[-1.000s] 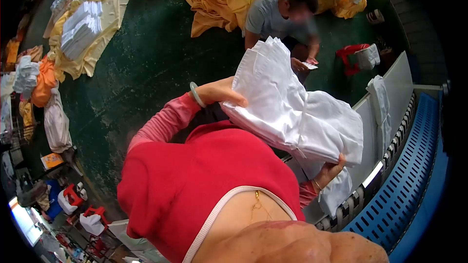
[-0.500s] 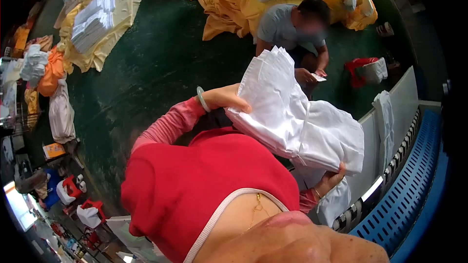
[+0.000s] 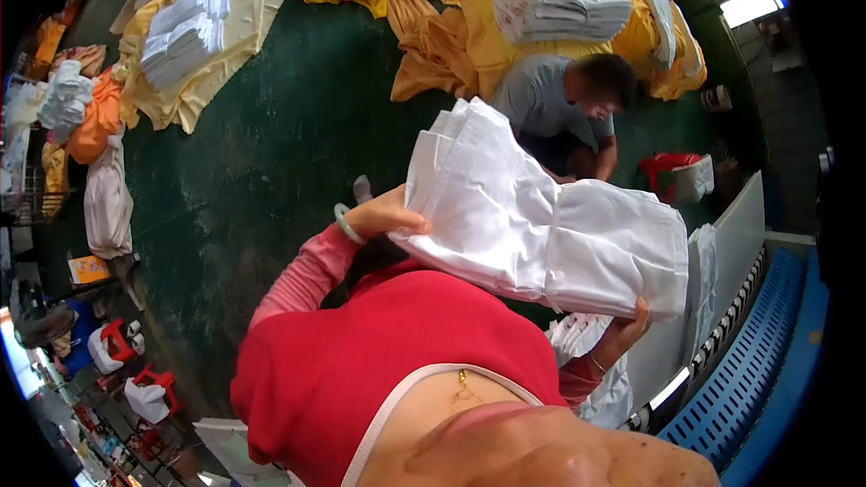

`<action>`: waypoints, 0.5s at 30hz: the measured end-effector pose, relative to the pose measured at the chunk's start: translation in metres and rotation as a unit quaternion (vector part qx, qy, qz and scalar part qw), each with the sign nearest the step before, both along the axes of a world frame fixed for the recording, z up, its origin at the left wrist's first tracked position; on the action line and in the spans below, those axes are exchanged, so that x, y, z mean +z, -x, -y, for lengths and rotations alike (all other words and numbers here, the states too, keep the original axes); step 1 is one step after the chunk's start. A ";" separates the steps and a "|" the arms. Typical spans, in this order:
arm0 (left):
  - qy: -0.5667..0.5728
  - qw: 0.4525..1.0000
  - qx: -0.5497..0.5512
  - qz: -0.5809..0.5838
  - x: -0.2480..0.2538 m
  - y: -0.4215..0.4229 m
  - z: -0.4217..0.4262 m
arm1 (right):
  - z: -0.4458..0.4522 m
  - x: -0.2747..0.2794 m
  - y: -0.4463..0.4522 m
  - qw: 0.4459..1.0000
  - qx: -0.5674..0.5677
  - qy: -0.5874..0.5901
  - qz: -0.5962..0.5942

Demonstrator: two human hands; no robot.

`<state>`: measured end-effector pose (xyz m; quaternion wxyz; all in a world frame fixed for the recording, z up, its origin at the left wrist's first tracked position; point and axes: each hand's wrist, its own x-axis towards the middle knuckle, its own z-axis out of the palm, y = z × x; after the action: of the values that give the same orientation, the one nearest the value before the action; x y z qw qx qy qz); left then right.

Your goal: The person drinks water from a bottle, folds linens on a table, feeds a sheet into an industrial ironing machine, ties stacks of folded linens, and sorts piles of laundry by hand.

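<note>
A thick bundle of folded white cloth [image 3: 550,216], drawn in around its middle, is held up in front of my chest. My left hand [image 3: 390,215], with a pale bangle at the wrist, is closed on its left end, the thumb over the top face. At the lower right corner my right hand [image 3: 624,332] grips the other end; its fingers are partly hidden beneath the cloth. More white cloth [image 3: 606,397] lies below my right hand, beside the blue slotted machine.
A co-worker [image 3: 564,104] crouches just beyond the bundle. A blue slotted machine panel [image 3: 749,379] and a pale board [image 3: 735,234] stand on the right. Stacks of white cloth [image 3: 564,7] rest on yellow wraps ahead. A red stool [image 3: 663,171] stands at the right.
The bundle has moved slightly left and turned a little more level, both hands still holding it. The co-worker's hands and the small white piece in them are now hidden behind it.
</note>
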<state>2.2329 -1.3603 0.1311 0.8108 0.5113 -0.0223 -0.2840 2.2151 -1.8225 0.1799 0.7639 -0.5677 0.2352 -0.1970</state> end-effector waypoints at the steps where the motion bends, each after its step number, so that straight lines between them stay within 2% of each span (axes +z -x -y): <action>1: -0.008 1.000 0.009 0.005 -0.001 -0.002 -0.018 | -0.020 -0.001 -0.011 0.997 0.018 0.080 0.008; 3: -0.005 0.999 0.045 0.012 0.000 -0.007 -0.058 | -0.067 -0.002 -0.036 0.970 0.057 0.237 0.025; 4: -0.007 0.998 0.060 0.016 -0.002 -0.010 -0.083 | -0.084 -0.010 -0.051 0.904 0.095 0.414 0.043; 7: -0.019 0.993 0.113 0.024 0.007 -0.019 -0.159 | -0.169 -0.016 -0.098 0.875 0.129 0.457 0.092; 9: -0.041 0.989 0.140 0.004 0.011 -0.021 -0.213 | -0.221 -0.018 -0.132 0.964 0.156 0.210 0.041; 11: -0.052 0.985 0.167 0.001 0.016 -0.024 -0.256 | -0.262 -0.028 -0.168 0.989 0.146 -0.020 0.021; 15: -0.067 0.976 0.207 -0.012 0.014 -0.030 -0.326 | -0.372 -0.018 -0.213 0.994 0.111 -0.011 0.017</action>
<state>2.2631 -1.0342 0.1452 0.8162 0.5546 0.1126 -0.1164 2.4280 -1.4502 0.1619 0.7909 -0.5787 0.1601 -0.1181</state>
